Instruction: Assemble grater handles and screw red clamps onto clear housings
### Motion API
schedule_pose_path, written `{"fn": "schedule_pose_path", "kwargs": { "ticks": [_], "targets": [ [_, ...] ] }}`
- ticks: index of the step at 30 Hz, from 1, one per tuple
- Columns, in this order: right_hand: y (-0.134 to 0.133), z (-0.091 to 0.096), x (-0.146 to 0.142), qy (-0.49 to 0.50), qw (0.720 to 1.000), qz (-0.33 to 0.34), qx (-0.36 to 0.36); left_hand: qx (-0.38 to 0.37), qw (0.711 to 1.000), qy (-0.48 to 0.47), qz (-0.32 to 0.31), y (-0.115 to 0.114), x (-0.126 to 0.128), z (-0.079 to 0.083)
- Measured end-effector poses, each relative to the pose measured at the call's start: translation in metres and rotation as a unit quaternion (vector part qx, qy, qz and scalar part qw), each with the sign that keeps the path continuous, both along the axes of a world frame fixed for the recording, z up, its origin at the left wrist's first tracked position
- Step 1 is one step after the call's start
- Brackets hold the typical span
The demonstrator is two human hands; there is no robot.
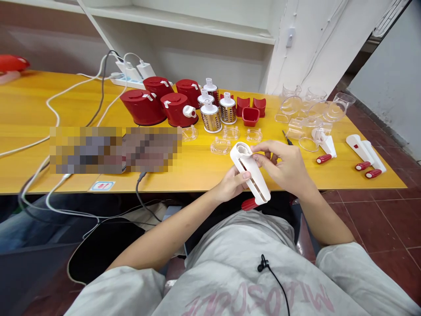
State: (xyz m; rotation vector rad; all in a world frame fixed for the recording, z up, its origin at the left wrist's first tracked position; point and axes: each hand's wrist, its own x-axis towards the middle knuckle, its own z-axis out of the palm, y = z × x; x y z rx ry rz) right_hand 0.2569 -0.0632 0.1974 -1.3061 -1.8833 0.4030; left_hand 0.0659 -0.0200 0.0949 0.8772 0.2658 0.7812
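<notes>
a white crank handle (249, 172) is clamped by both hands (232, 184) (287, 166), ring end pointed up-left, red knob toward the body.

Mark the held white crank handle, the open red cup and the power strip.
white crank handle (255, 182): head view, its slotted arm.
red cup (251, 117): head view, its front wall.
power strip (118, 80): head view, its left end.

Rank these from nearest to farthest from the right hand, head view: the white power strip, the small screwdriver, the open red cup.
1. The small screwdriver, just beyond the right hand, which grips the white crank handle.
2. The open red cup, farther back, right of the steel drums.
3. The white power strip, far back on the left.
</notes>
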Motion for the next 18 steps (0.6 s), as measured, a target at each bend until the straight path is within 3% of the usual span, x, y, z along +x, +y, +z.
{"fn": "schedule_pose_path", "kwargs": {
  "ticks": [8,18],
  "targets": [
    [0.01,-0.005,0.011,-0.042,0.994,0.063,0.085,0.075,0.988,-0.059,-0.121,0.001,0.0,0.004],
    [0.021,-0.019,0.014,-0.08,0.979,0.091,0.163,0.063,0.986,-0.047,-0.144,0.003,-0.002,0.005]
  ]
}}
